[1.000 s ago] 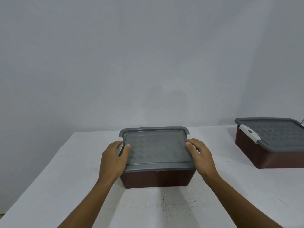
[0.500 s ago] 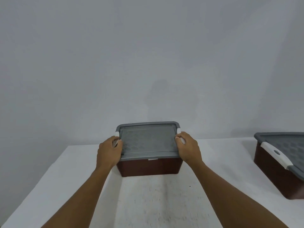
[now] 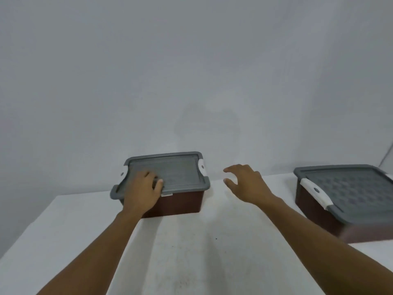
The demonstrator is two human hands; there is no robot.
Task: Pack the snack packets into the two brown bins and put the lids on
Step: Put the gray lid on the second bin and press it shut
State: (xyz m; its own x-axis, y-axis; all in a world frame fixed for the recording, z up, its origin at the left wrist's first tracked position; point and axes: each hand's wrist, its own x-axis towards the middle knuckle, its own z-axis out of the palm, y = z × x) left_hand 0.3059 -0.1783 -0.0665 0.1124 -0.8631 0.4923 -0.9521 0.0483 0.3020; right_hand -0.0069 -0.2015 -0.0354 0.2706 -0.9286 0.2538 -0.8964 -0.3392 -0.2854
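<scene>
left hand [image 3: 142,190]: bare | right hand [image 3: 247,184]: bare | forearms [image 3: 102,248]: bare to frame edge

One view only — a wide-angle camera on the person's head, facing forward and somewhat down across the white desk [image 3: 191,262] to the grey wall [image 3: 191,71] — near enough that the left hand [image 3: 142,188] and right hand [image 3: 246,184] sit mid-frame.

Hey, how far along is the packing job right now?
Done: left bin and right bin are both lidded; no loose packets show. In hand: left hand rests on the left lid, right hand hovers open. Left: perhaps checking the latches; contents are hidden.
</scene>
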